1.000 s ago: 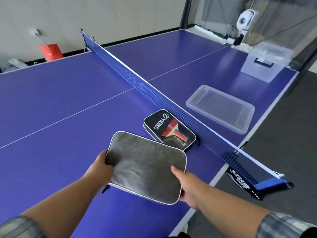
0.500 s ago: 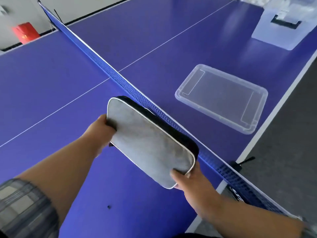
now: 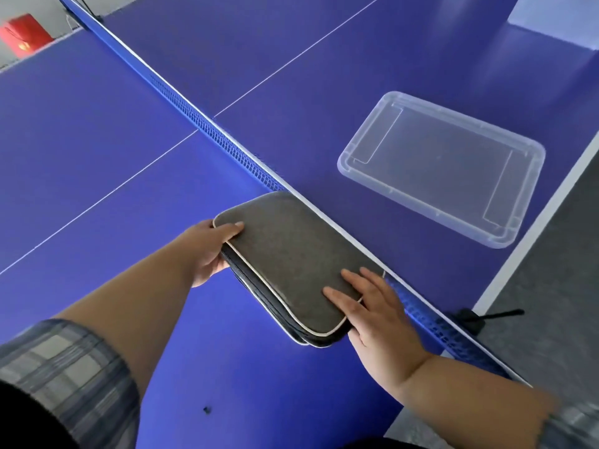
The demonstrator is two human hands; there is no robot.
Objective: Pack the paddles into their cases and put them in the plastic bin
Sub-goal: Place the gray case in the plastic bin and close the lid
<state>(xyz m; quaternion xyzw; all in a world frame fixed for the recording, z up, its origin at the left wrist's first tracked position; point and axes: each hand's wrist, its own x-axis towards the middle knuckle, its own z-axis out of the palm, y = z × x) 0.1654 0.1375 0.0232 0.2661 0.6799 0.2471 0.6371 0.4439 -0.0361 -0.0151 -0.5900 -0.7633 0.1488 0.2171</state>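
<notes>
A grey paddle case [image 3: 291, 257] with white piping and a black zipper edge lies folded over on the blue table, right beside the net. My left hand [image 3: 207, 251] grips its far left corner, thumb on top and fingers underneath. My right hand [image 3: 372, 306] lies flat on the near right end, straight fingers pressing the lid down. Whatever is inside the case is hidden. A shallow clear plastic bin part [image 3: 359, 150], with nothing in it, sits across the net to the right.
The net [image 3: 201, 121] runs diagonally from top left to the clamp [image 3: 470, 319] at the table's right edge. A second clear plastic container [image 3: 551, 17] stands at the far top right. A red bag [image 3: 22, 34] sits on the floor at top left.
The grey flap, held open one second ago, has been folded over the other half with the paddle. The case now lies flat; my right hand went from gripping its edge to pressing on top.
</notes>
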